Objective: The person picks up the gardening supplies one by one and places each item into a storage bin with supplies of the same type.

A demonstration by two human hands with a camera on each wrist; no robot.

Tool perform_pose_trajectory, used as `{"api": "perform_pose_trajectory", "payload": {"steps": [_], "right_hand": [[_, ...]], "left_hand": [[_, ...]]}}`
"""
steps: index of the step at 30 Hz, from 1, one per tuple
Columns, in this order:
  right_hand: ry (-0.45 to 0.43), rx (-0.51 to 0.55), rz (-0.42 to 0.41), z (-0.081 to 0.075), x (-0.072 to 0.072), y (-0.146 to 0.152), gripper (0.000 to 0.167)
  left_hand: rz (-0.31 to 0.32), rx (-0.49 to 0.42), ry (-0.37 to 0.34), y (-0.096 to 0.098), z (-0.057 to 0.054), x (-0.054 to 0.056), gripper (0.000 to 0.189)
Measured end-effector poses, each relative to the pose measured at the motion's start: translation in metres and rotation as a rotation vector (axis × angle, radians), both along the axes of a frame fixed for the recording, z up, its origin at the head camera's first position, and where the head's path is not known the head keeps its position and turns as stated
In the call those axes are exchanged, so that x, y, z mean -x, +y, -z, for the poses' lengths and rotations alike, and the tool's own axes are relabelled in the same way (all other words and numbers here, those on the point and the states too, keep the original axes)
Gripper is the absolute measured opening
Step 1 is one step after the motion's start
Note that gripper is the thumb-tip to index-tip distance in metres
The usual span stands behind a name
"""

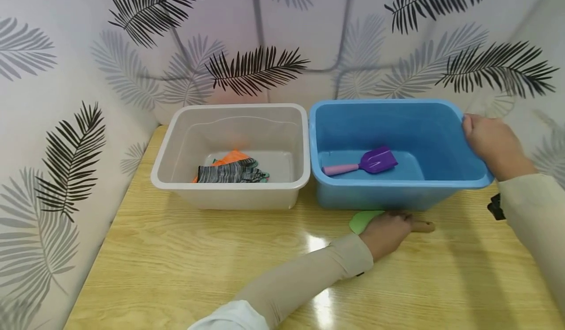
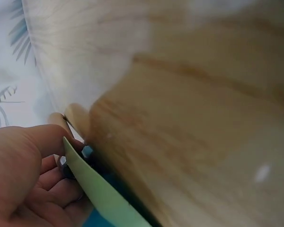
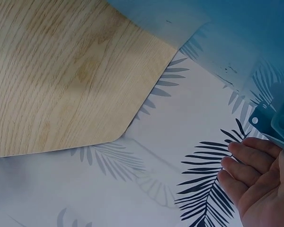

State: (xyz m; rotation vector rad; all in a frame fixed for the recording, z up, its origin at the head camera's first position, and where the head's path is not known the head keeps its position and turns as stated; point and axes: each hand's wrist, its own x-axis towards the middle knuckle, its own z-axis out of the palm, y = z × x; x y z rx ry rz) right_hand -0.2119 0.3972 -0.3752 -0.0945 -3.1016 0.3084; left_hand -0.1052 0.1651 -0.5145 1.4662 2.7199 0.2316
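Observation:
My left hand (image 1: 390, 232) grips a light green hand trowel (image 1: 364, 219) with a wooden handle (image 1: 423, 226), low in front of the blue bin. In the left wrist view, its thin green blade (image 2: 102, 189) juts out past my thumb and fingers. My right hand (image 1: 492, 143) holds the right end of the blue bin (image 1: 388, 184) by its rim. In the right wrist view the fingers (image 3: 246, 165) lie under that rim. A purple shovel (image 1: 378, 160) with a pink handle lies inside this bin.
To the left, touching the blue bin, stands a whitish bin (image 1: 238, 192) with grey gloves (image 1: 227, 171) and something orange (image 1: 236, 156) inside. Both rest on a wood-grain table (image 1: 185, 261), close to a leaf-patterned wall covering (image 1: 282, 31). The table's left edge runs diagonally.

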Motion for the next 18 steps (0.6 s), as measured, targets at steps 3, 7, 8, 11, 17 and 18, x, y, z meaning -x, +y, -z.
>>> {"api": "perform_pose_trajectory", "payload": {"steps": [3, 7, 8, 11, 17, 18], "right_hand": [[-0.004, 0.000, 0.006, -0.001, -0.001, 0.000, 0.051], [-0.009, 0.001, 0.015, -0.001, -0.003, 0.001, 0.051], [-0.008, 0.002, 0.015, -0.001, -0.003, 0.001, 0.050], [-0.006, 0.013, 0.012, -0.001, -0.003, 0.000, 0.049], [-0.005, 0.027, 0.017, -0.001, -0.003, -0.001, 0.049], [-0.006, 0.028, 0.023, -0.001, -0.003, 0.000, 0.049]], "left_hand": [[0.034, -0.052, -0.132, -0.003, 0.001, 0.005, 0.069], [0.063, -0.105, -0.216, -0.005, 0.002, 0.011, 0.076], [0.068, -0.109, -0.220, -0.005, 0.002, 0.011, 0.077], [0.072, -0.112, -0.232, -0.006, 0.003, 0.011, 0.077], [0.051, -0.053, -0.195, -0.007, 0.002, 0.009, 0.066], [0.051, -0.040, -0.176, -0.006, 0.002, 0.008, 0.064]]}}
